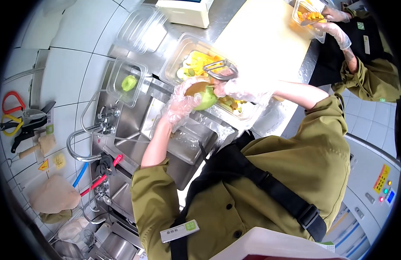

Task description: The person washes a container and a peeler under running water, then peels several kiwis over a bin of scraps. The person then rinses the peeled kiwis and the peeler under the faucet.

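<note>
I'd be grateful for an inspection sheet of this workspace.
Surface: pale board on steel counter, partly lost in glare.
Job's things: green-and-brown fruit over a tub holding yellow peelings.
Clutter: stacked clear boxes; smaller box with a green piece.
Grippers: gloved hands; left holds fruit, right holds looped metal tool.
Cables: thin line by the tap, cable or tube unclear.
Surroundings: co-worker with knife; sinks left.
</note>
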Tool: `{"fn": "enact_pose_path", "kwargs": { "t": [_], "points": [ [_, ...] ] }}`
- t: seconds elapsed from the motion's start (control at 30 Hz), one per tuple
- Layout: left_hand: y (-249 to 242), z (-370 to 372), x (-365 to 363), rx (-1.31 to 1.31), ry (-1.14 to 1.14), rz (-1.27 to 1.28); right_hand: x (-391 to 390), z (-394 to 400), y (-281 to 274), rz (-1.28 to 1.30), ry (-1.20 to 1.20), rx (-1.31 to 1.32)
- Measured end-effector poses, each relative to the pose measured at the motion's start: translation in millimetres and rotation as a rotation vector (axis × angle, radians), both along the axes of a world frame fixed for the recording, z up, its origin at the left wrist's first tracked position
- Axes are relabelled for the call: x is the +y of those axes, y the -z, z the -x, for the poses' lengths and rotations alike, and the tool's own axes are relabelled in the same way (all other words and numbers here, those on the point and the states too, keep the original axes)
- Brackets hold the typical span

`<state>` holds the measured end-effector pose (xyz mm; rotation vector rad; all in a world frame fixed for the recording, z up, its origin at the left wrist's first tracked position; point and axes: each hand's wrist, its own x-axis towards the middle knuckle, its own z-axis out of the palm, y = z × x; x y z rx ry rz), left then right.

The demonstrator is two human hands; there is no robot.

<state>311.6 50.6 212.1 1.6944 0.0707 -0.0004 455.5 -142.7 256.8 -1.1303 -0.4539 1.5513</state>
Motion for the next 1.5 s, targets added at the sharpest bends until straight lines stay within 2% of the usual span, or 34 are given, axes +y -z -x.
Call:
{"fn": "enact_pose_path", "kwargs": {
  "t": [0.07,0.17,0.27,0.3,0.4,0.43,0.53,0.67,0.83,0.9,0.97,1.0,1.07,1.17,1.23,1.27,1.3,1.33,1.4,1.5],
  "points": [
    [-1.5,1.3,-1.4,-0.008,0.003,0.018,8.0,4.0,-8.3,0.008,-0.007,-0.262],
    [-15.5,5.0,-4.8,0.055,0.004,0.152,12.3,1.6,-6.9,0.086,-0.135,-0.426],
    [-21.4,7.2,-8.4,0.101,-0.024,0.153,13.7,6.6,3.3,0.174,-0.138,-0.552],
    [-31.6,5.3,-10.3,0.118,-0.012,0.019,14.7,8.1,4.9,0.210,-0.125,-0.588],
    [-28.5,6.6,-15.1,0.094,-0.036,0.062,16.8,11.3,2.0,0.038,-0.109,-0.665],
    [-31.4,7.1,-17.6,0.110,-0.063,0.026,17.3,11.3,6.0,-0.104,-0.084,-0.612],
    [-38.9,7.7,-27.9,0.129,-0.162,0.144,19.6,8.1,20.2,-0.183,-0.101,-0.568],
    [-42.3,9.6,-25.9,0.201,-0.127,0.050,19.4,15.0,42.9,-0.255,-0.070,-0.699],
    [-49.5,3.3,-18.7,0.217,-0.055,-0.006,17.9,16.5,40.7,-0.243,-0.112,-0.709],
    [-55.7,-1.8,-15.4,0.232,-0.033,-0.014,9.8,31.6,-1.5,-0.093,-0.016,-0.916],
    [-54.1,-3.4,-10.9,0.212,-0.036,-0.021,12.0,29.4,-8.3,-0.111,-0.014,-0.891],
    [-53.5,-3.8,-9.8,0.204,-0.030,-0.022,16.4,18.6,6.7,-0.192,-0.054,-0.759],
    [-61.4,-5.0,-12.4,0.238,-0.043,-0.045,16.0,17.6,16.2,-0.168,-0.015,-0.672],
    [-94.1,-8.5,-19.9,0.297,-0.055,-0.033,12.5,32.1,17.2,0.047,0.135,-0.703],
    [-96.3,-12.4,-14.9,0.305,0.000,-0.055,13.6,31.1,20.9,0.090,0.131,-0.598],
    [-95.0,-13.1,-8.7,0.316,0.018,-0.068,15.9,31.9,23.2,0.106,0.121,-0.539],
    [-70.8,-14.5,-1.4,0.306,-0.011,0.023,17.9,33.6,25.6,0.122,0.117,-0.477],
    [-55.8,-8.6,3.0,0.306,-0.123,0.072,21.2,31.4,26.9,0.134,0.117,-0.424],
    [-41.7,-8.5,16.9,0.114,0.010,-0.054,23.7,19.8,26.8,0.042,0.125,-0.211],
    [-35.3,-3.6,18.7,-0.006,0.071,0.145,25.5,5.0,15.8,-0.007,0.031,0.036]
  ]
}}
